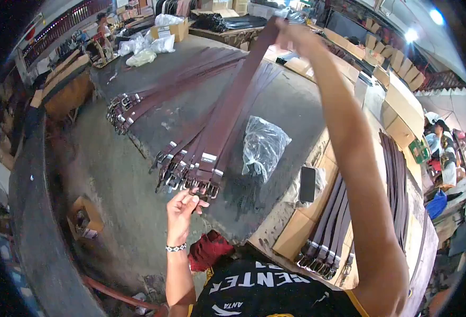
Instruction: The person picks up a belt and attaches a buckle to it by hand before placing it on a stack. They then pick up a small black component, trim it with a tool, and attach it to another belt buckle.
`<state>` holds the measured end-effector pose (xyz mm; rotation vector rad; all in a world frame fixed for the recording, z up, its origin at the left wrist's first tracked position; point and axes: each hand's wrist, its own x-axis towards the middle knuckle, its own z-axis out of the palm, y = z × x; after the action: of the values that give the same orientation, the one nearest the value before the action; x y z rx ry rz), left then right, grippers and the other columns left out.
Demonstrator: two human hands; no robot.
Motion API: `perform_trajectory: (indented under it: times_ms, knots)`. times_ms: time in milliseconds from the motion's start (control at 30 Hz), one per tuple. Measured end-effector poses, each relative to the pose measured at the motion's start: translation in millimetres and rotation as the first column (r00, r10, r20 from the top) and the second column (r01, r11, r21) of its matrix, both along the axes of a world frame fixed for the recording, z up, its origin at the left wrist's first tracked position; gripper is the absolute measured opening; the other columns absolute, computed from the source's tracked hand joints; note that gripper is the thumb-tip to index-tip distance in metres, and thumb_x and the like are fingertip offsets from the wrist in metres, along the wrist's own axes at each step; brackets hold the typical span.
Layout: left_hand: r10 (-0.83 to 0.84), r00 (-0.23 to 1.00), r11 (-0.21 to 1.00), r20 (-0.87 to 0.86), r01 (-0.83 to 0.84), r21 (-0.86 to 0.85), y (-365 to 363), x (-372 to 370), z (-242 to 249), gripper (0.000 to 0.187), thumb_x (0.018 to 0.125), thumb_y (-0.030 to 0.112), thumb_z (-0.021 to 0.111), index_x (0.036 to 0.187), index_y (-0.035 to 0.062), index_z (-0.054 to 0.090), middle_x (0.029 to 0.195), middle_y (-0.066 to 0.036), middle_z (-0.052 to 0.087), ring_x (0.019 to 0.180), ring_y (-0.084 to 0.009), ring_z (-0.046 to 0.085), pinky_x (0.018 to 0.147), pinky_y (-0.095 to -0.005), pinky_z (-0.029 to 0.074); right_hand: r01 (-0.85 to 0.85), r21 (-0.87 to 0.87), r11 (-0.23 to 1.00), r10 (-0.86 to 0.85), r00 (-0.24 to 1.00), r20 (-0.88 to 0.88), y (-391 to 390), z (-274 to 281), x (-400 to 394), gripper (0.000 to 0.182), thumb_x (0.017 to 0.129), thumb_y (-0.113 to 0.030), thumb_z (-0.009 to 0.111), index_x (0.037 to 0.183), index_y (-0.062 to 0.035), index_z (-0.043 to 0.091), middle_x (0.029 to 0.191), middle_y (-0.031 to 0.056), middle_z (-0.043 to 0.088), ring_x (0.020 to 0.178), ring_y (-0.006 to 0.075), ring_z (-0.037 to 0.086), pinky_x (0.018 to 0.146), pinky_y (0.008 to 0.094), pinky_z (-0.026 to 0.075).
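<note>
A brown belt (238,92) stretches lengthwise above a pile of similar belts. At its buckle end, my left hand (183,208) has its thumb and fingers pinched on the belt. My right hand (296,38), blurred and far out at the upper right, is closed around the belt's other end. Beneath lies a bunch of brown belts (177,164) with metal buckles and white tags toward me. Another fan of belts (132,105) lies farther left. A clear plastic bag (264,142) with dark contents sits right of the held belt.
The grey table (301,113) has a front edge before me. At right, more buckled belts (328,232) lie on cardboard near a phone (307,184). Plastic bags (148,47) and a cardboard box (172,30) stand at the back. A carton (85,217) sits low on the left.
</note>
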<state>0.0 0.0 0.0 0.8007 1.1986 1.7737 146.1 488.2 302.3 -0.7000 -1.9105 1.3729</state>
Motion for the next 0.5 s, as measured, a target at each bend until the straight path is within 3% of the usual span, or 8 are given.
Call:
perform_trajectory:
  times_ms: [33, 133, 200, 233, 300, 367, 433, 500]
  knots:
    - [-0.005, 0.999, 0.998, 0.037, 0.007, -0.061, -4.8, -0.8, -19.4, 0.027, 0.097, 0.007, 0.063, 0.121, -0.0029, 0.06, 0.106, -0.014, 0.073, 0.085, -0.0229, 0.074, 0.064, -0.0277, 0.053, 0.189, -0.003, 0.982, -0.186, 0.966, 0.181, -22.8, -38.7, 3.5, 0.044, 0.094, -0.037, 0.063, 0.108, 0.0053, 0.065, 0.097, 0.0124, 0.068, 0.076, 0.0219, 0.067, 0.069, 0.0389, 0.055]
    - [0.035, 0.995, 0.959, 0.091, -0.007, -0.284, -16.3, -11.0, -72.8, 0.023, 0.098, 0.007, 0.06, 0.119, -0.0023, 0.061, 0.104, -0.012, 0.072, 0.082, -0.0221, 0.074, 0.062, -0.0267, 0.055, -0.126, 0.041, 0.991, 0.108, 0.948, 0.3, -65.5, -173.1, 16.7, 0.04, 0.088, -0.029, 0.064, 0.114, 0.0016, 0.066, 0.092, 0.007, 0.07, 0.079, 0.0155, 0.068, 0.06, 0.025, 0.052]
    - [0.077, 0.982, 0.941, 0.174, -0.014, -0.339, -17.3, -2.1, -92.9, 0.023, 0.099, 0.008, 0.059, 0.119, -0.0018, 0.061, 0.105, -0.012, 0.072, 0.081, -0.0225, 0.074, 0.061, -0.0263, 0.056, -0.209, -0.016, 0.978, 0.207, 0.952, 0.225, -107.9, -255.3, 30.5, 0.034, 0.085, -0.025, 0.064, 0.106, 0.0023, 0.068, 0.091, 0.0076, 0.071, 0.079, 0.0146, 0.07, 0.056, 0.0254, 0.052]
    - [0.086, 0.976, 0.938, 0.199, -0.013, -0.345, -14.9, 1.7, -93.6, 0.023, 0.099, 0.008, 0.059, 0.12, -0.0015, 0.061, 0.105, -0.012, 0.072, 0.081, -0.0226, 0.074, 0.061, -0.0264, 0.056, -0.122, -0.162, 0.979, 0.16, 0.955, 0.25, -139.6, -275.3, 35.8, 0.029, 0.085, -0.018, 0.062, 0.103, 0.0039, 0.068, 0.09, 0.008, 0.071, 0.077, 0.0147, 0.07, 0.054, 0.0254, 0.051]
    - [0.095, 0.974, 0.941, 0.204, -0.021, -0.338, -5.6, -0.9, -93.7, 0.023, 0.099, 0.008, 0.058, 0.12, -0.0016, 0.06, 0.107, -0.012, 0.072, 0.082, -0.0233, 0.074, 0.062, -0.0271, 0.058, -0.062, -0.186, 0.981, 0.114, 0.951, 0.288, -198.4, -302.6, 42.4, 0.021, 0.089, -0.009, 0.055, 0.095, 0.0041, 0.07, 0.078, 0.0076, 0.07, 0.063, 0.0162, 0.067, 0.051, 0.0299, 0.053]
    - [0.092, 0.978, 0.951, 0.185, -0.031, -0.307, 3.2, -1.7, -96.1, 0.022, 0.1, 0.007, 0.057, 0.12, -0.0018, 0.06, 0.108, -0.013, 0.072, 0.082, -0.0234, 0.074, 0.064, -0.0273, 0.059, -0.085, -0.179, 0.98, 0.158, 0.88, 0.449, -228.9, -329.4, 51.1, 0.02, 0.088, -0.006, 0.054, 0.098, 0.0033, 0.069, 0.082, 0.009, 0.07, 0.066, 0.015, 0.068, 0.054, 0.0266, 0.052]
    - [0.106, 0.973, 0.948, 0.207, -0.036, -0.315, 15.9, 0.6, -89.2, 0.023, 0.099, 0.006, 0.057, 0.12, -0.003, 0.06, 0.104, -0.014, 0.072, 0.083, -0.024, 0.074, 0.066, -0.0287, 0.06, -0.128, -0.068, 0.989, 0.145, 0.877, 0.458, -245.6, -367.7, 58.7, 0.02, 0.09, -0.007, 0.054, 0.099, 0.0013, 0.07, 0.081, 0.0089, 0.07, 0.064, 0.0141, 0.067, 0.056, 0.0281, 0.053]
    - [0.107, 0.978, 0.945, 0.18, -0.044, -0.325, 27.9, 0.6, -85.1, 0.023, 0.099, 0.006, 0.057, 0.121, -0.0036, 0.059, 0.101, -0.015, 0.072, 0.083, -0.0245, 0.074, 0.067, -0.0298, 0.06, -0.145, 0.234, 0.961, -0.002, 0.847, 0.532, -260.7, -376.4, 61.1, 0.016, 0.087, -0.011, 0.058, 0.094, -0.0035, 0.069, 0.084, 0.0137, 0.07, 0.075, 0.0277, 0.069, 0.067, 0.0387, 0.055]
